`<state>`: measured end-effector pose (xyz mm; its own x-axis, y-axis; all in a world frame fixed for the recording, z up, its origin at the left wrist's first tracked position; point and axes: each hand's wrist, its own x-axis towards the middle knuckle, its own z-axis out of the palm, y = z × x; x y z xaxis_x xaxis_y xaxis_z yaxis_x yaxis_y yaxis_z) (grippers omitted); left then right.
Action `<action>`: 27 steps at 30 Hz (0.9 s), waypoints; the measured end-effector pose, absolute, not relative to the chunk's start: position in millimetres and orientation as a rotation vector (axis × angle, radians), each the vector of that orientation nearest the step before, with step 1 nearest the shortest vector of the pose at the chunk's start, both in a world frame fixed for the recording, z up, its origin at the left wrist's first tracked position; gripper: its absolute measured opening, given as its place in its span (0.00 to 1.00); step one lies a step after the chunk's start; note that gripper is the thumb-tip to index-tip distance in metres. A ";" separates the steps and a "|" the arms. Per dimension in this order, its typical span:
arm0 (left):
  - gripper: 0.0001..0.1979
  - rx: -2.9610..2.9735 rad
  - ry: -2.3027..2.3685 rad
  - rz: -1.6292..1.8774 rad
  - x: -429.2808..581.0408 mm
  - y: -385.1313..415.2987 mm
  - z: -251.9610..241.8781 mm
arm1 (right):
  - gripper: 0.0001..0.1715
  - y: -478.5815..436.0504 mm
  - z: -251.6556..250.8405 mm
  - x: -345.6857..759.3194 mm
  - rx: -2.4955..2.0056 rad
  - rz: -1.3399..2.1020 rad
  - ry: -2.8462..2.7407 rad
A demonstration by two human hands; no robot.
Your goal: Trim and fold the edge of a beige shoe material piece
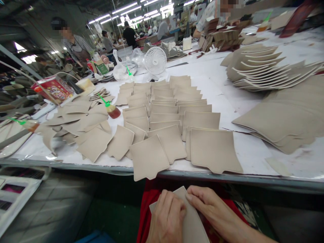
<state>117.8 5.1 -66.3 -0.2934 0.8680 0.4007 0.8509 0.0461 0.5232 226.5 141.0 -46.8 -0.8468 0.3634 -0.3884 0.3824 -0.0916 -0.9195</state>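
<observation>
Low in front, over a red cloth (148,202) on my lap, I hold a beige leather-like panel (193,222). My left hand (167,216) lies over its left part with the fingers curled round it. At the panel's upper right edge, my right hand (209,202) pinches it between thumb and fingers. Just beyond, several like panels stand in overlapping rows on the white table; a front panel (149,157) juts over the table edge, and another panel (215,150) stands to its right.
A glue bottle (113,110) with a green nozzle stands left of the rows, near loose beige pieces (93,141). A white fan (155,60) stands behind. Large beige sheets (286,114) are stacked at right. The table edge (101,169) runs before me. Other people work beyond.
</observation>
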 end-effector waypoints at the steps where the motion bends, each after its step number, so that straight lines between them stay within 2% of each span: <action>1: 0.13 1.824 2.232 1.096 116.7 4.3 -63.9 | 0.29 140.9 -47.7 226.5 0.868 -2.143 2.108; 6: 0.13 1.666 2.042 1.183 106.4 -0.6 -51.4 | 0.29 141.4 -50.8 226.3 0.865 -2.145 2.106; 12: 0.07 1.849 1.942 1.113 99.4 -0.5 -47.8 | 0.28 141.8 -50.3 226.0 0.842 -2.146 2.110; 21: 0.11 2.304 2.093 0.961 101.7 14.2 -39.5 | 0.27 141.2 -48.5 223.8 0.852 -2.085 2.125; 27: 0.18 2.595 2.148 0.812 102.3 22.2 -36.7 | 0.27 138.0 -57.4 223.6 0.878 -2.038 2.165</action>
